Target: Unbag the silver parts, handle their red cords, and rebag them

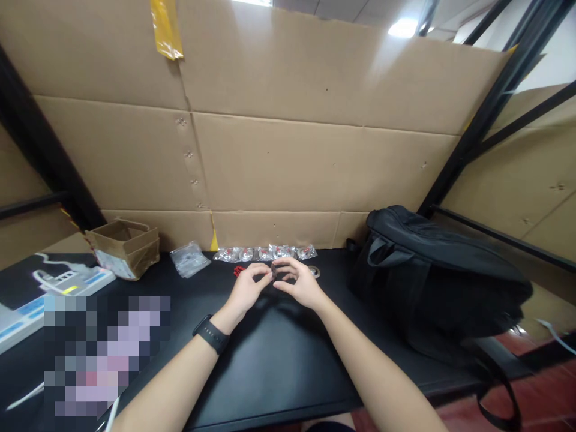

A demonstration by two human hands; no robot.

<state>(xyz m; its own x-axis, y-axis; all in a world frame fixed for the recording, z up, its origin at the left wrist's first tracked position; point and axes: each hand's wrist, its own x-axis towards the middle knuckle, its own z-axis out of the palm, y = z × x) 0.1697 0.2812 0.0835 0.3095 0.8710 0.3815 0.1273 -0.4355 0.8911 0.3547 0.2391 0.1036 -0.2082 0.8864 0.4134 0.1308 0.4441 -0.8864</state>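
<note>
Over the middle of the black table (274,372), both hands meet at a small dark disc-like piece (273,272), seen nearly edge-on; its exact kind is too small to tell. My left hand (246,291), with a black watch (211,334) at the wrist, pinches its left side between thumb and fingers. The fingertips of my right hand (302,285) close on it from the right. Just behind my left hand lies a bunch of red cord-like material (238,271), partly hidden. A shiny ring-shaped piece (315,272) shows beyond my right hand.
Several sealed transparent packets (246,254) line the back edge, near a pile of plastic bags (189,259). An open cardboard box (125,246) and white power strips (58,294) stand left. At right sits a black bag (432,282). Cardboard panels (288,162) wall the back.
</note>
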